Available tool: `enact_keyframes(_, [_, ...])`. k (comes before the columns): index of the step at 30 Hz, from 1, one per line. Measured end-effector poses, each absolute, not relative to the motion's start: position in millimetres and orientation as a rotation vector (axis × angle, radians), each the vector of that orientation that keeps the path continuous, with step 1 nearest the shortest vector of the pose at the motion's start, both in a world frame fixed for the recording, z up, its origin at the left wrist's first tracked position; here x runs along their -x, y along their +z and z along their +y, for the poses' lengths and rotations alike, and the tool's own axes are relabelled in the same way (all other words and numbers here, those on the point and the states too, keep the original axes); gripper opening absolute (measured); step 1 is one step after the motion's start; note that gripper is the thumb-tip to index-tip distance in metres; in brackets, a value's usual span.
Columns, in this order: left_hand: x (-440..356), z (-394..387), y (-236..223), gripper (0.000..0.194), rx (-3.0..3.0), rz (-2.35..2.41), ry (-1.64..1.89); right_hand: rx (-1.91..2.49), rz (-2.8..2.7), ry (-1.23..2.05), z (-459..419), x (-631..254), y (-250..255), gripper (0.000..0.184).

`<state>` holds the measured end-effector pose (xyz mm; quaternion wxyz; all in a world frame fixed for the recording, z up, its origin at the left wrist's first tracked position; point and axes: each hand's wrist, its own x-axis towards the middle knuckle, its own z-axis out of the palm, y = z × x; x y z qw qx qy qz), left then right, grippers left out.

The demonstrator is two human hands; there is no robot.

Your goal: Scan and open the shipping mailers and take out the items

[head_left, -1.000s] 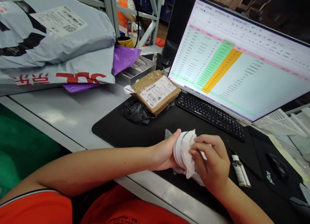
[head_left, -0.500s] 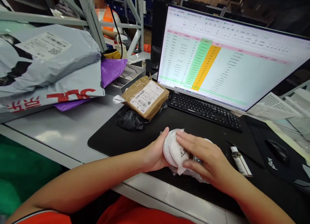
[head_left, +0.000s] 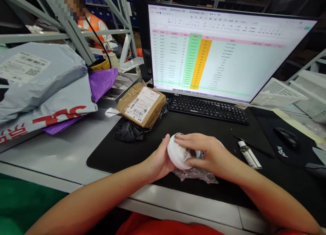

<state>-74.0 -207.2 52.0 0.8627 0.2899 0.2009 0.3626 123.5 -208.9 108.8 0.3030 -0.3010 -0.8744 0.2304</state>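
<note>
A round white jar is held above the front part of the black desk mat. My left hand is wrapped round its left side, thumb up along the rim. My right hand is closed over the jar's top and right side, with the fingers on the upper edge and the thumb lower down. Dark marks on the jar's face are partly hidden by my right fingers. Crumpled clear plastic wrap lies on the mat just under my right hand.
A brown taped parcel rests on black plastic at the mat's left. Grey mailing bags pile up farther left. Behind stand a keyboard and monitor. A small bottle and mouse lie right. A person in orange is beyond the frame.
The view has swung to the right. My right fingers have shifted over the jar, and the loose white piece with dark lettering seen on its face before now shows less.
</note>
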Motion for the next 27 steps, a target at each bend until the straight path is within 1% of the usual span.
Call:
enact_keyframes(1, [73.6,-207.0,54.5,0.064,-0.618,0.424,0.782,0.825,-2.261,0.685,-205.8,-130.8,113.4,0.056])
enact_keyframes(2, [73.1,-206.9,56.5,0.067,-0.627,0.411,0.797,0.86,-2.211,0.707,-203.4,-136.3,116.3,0.054])
enact_keyframes(3, [72.4,-206.9,57.9,0.073,-0.632,0.384,0.795,0.89,-2.179,0.678,-201.7,-139.1,117.1,0.047])
enact_keyframes(6, [70.1,-208.1,59.0,0.091,-0.618,0.289,0.718,0.9,-2.181,0.45,-200.4,-130.5,109.7,0.019])
enact_keyframes(7, [69.4,-208.5,59.2,0.091,-0.615,0.282,0.718,0.875,-2.186,0.386,-200.8,-124.4,106.4,0.014])
enact_keyframes(8, [68.9,-208.9,59.9,0.087,-0.614,0.29,0.751,0.844,-2.18,0.348,-201.4,-118.7,104.3,0.014])
enact_keyframes(10, [69.3,-209.2,63.2,0.072,-0.61,0.319,0.848,0.768,-2.162,0.381,-203.0,-113.2,105.7,0.02])
enact_keyframes(12, [71.8,-208.9,68.4,0.061,-0.604,0.332,0.885,0.724,-2.104,0.516,-203.9,-119.9,114.1,0.022])
enact_keyframes(14, [75.8,-207.9,73.2,0.057,-0.597,0.344,0.882,0.78,-1.976,0.593,-203.2,-138.2,123.5,0.023])
enact_keyframes(15, [77.9,-206.9,74.7,0.058,-0.591,0.353,0.878,0.854,-1.944,0.575,-201.8,-149.6,126.1,0.027])
enact_keyframes(16, [80.0,-205.4,75.5,0.059,-0.581,0.36,0.874,0.967,-1.97,0.526,-199.8,-160.7,126.5,0.036])
enact_keyframes(17, [82.0,-203.5,75.4,0.06,-0.569,0.363,0.871,1.12,-2.06,0.458,-197.0,-170.4,124.1,0.05])
enact_keyframes(19, [85.7,-198.2,73.8,0.061,-0.544,0.369,0.883,1.508,-2.38,0.346,-189.4,-182.2,111.9,0.088])
enact_keyframes(20, [87.2,-195.2,72.6,0.061,-0.532,0.378,0.899,1.71,-2.535,0.328,-184.9,-183.9,103.2,0.1])
enact_keyframes(21, [88.7,-192.0,71.4,0.06,-0.52,0.393,0.922,1.881,-2.642,0.337,-180.2,-183.4,94.1,0.106])
enact_keyframes(22, [90.0,-189.0,70.5,0.059,-0.505,0.414,0.946,2.004,-2.702,0.364,-175.6,-181.7,85.8,0.106])
enact_keyframes(24, [91.7,-183.9,69.1,0.056,-0.47,0.457,0.999,2.117,-2.73,0.399,-168.4,-179.2,75.5,0.098])
enact_keyframes(26, [91.7,-180.9,67.7,0.052,-0.434,0.486,1.046,2.08,-2.688,0.353,-166.2,-181.4,77.5,0.088])
enact_keyframes(27, [90.9,-180.4,66.6,0.05,-0.427,0.49,1.058,1.986,-2.658,0.329,-167.5,-183.6,82.9,0.084])
